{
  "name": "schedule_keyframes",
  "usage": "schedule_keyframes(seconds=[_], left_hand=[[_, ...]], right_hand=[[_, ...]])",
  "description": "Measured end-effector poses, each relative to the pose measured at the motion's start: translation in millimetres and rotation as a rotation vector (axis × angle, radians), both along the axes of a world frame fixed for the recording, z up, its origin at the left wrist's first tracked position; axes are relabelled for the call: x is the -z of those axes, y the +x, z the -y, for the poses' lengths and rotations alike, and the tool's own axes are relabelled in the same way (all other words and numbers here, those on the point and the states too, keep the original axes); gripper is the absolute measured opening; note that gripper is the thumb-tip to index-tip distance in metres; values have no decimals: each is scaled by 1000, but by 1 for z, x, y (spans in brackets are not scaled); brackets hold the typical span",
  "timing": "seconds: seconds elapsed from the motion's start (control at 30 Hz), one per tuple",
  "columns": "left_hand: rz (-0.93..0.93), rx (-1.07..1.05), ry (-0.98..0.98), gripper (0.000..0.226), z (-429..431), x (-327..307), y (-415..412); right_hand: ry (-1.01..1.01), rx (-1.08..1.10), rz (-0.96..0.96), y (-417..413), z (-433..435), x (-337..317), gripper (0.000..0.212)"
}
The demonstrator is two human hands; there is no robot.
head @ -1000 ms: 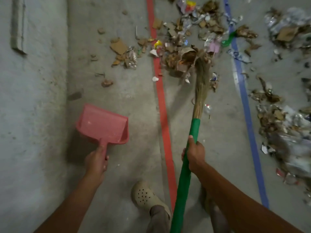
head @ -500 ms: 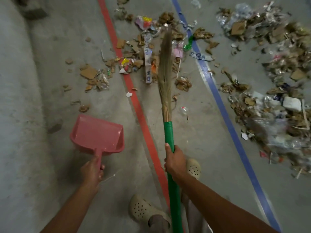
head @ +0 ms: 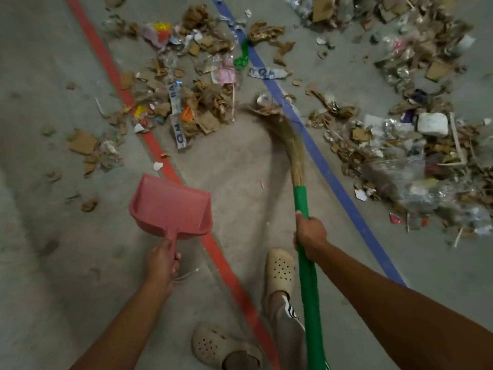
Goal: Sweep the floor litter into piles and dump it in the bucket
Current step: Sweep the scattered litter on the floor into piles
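head view: the left hand (head: 162, 260) grips the pink dustpan (head: 172, 206) by its handle. the right hand (head: 309, 237) is wrapped around the green-handled broom (head: 302, 198), its bristles curved ahead beside the floor litter (head: 194, 108) lying beyond both hands.

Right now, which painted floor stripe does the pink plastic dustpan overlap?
The red stripe: it vanishes behind the pink plastic dustpan in the left hand. The blue stripe runs right of the green-handled straw broom.
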State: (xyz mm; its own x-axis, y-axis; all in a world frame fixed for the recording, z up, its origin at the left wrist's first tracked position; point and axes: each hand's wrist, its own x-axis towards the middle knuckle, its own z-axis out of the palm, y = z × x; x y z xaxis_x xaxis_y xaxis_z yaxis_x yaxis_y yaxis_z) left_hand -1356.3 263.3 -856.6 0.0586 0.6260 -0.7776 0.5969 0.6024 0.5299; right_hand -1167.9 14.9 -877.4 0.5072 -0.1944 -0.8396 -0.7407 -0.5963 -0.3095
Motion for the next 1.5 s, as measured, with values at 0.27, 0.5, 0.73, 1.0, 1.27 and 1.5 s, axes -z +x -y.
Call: schedule_keyframes(seconds=[0.27,0.5,0.73,1.0,1.27,1.5], left_hand=[[4,45,24,33,3,-19,74],[-28,-32,70,33,-17,-24,75],[-115,-196,31,35,-55,-6,0],[-148,-480,-23,38,-138,-5,-133],[-66,-540,-17,29,-228,2,-226],[-30,-386,22,30,-272,24,-220]], right_hand=[[129,75,127,28,14,-46,31],[198,-141,121,27,-40,-62,30],[221,-565,39,-20,-137,-62,35],[227,-1131,-54,-133,-271,-47,37],[120,-1141,-175,-211,-375,39,43],[76,-252,-44,-190,-377,75,44]])
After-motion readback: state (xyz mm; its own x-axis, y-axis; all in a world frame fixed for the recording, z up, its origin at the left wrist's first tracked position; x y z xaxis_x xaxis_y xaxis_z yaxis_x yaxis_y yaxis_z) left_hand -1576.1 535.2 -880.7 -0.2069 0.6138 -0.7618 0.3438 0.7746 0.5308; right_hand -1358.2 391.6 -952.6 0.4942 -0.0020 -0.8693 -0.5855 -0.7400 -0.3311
